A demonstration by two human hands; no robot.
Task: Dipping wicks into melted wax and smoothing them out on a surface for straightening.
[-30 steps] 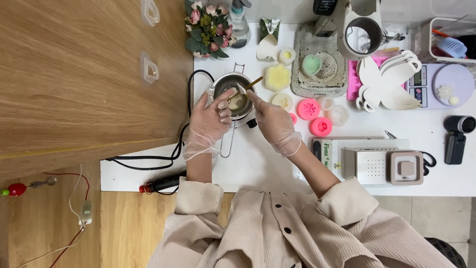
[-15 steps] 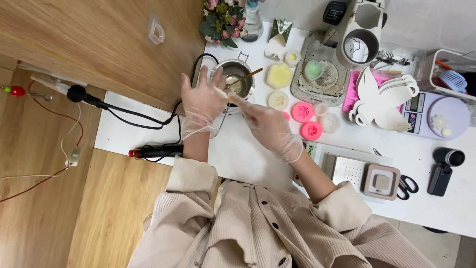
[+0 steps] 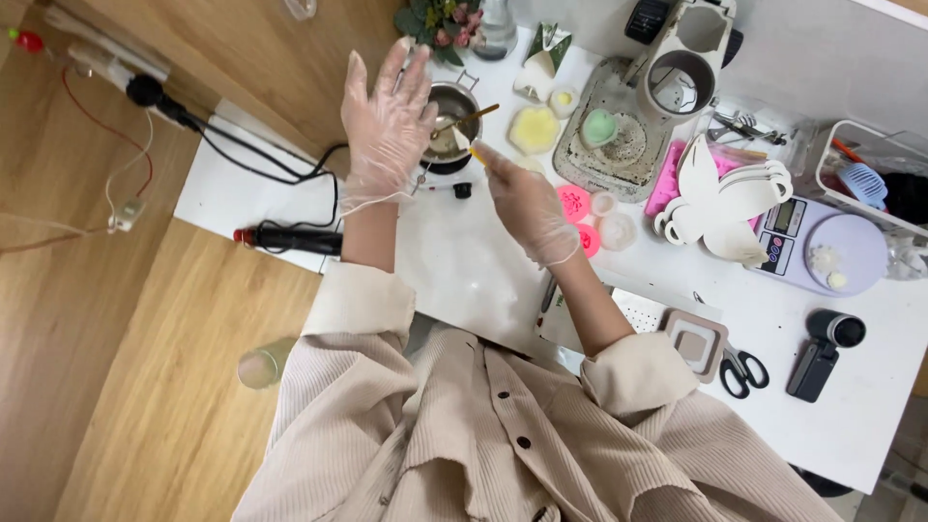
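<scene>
The small metal pot [image 3: 450,126] is sitting on a black heater base near the far left corner of the white table [image 3: 464,261], pale melted stuff inside it; a wooden stirring stick [image 3: 474,116] is leaning in it, its long axis running from the pot's middle up and out over the rim to the right, toward the yellow flower mould [image 3: 535,129]; the right hand [image 3: 527,208] is pinching a small pale sliver [image 3: 464,141] between fingertips, holding it right at the pot's near rim, so this hand is the one closest in; the sliver is pointing from the fingers up and left into the pot; the left hand [image 3: 387,121] is hanging flat and wide-spread just left of the pot, gripping nothing, fingers fanned away from the body; both hands are wearing clear gloves; outward now: pink round moulds [image 3: 574,203] are lying just right of the right hand, a green heart shape [image 3: 603,126] is resting on a grey tray beyond, a white butterfly cut-out [image 3: 720,198] and a lilac scale [image 3: 831,246] further right; black cable [image 3: 280,164] is trailing off the table to the left; scissors [image 3: 742,370] are lying near the table's front edge.
</scene>
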